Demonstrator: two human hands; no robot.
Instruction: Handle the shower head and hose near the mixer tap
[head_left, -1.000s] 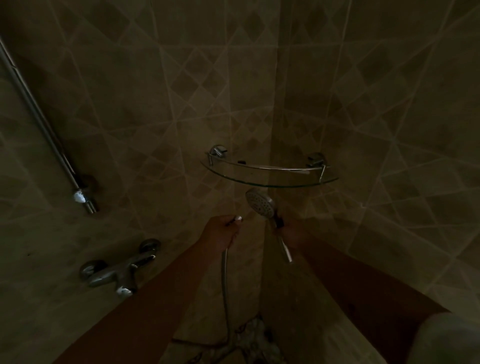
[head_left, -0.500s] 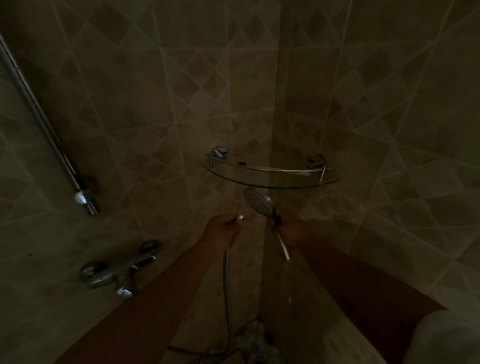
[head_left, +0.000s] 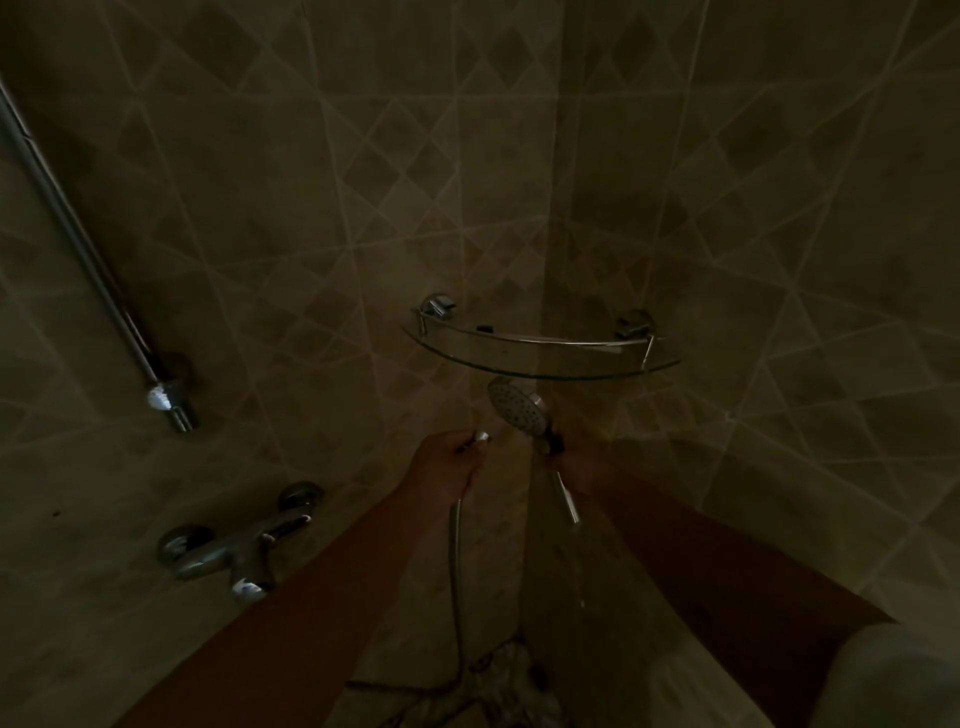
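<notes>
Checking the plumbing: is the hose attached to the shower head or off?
Off: left hand grips the hose end, apart from the shower head.

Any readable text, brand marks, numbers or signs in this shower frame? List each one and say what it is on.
None can be read.
Shower head, gripped by its handle in the right hand: no lettering shows, the picture is dark.
Hose, its end gripped in the left hand: bare metal, no mark.
Mixer tap: any mark is too dim to tell.
Glass corner shelf and wall rail: no lettering visible.
</notes>
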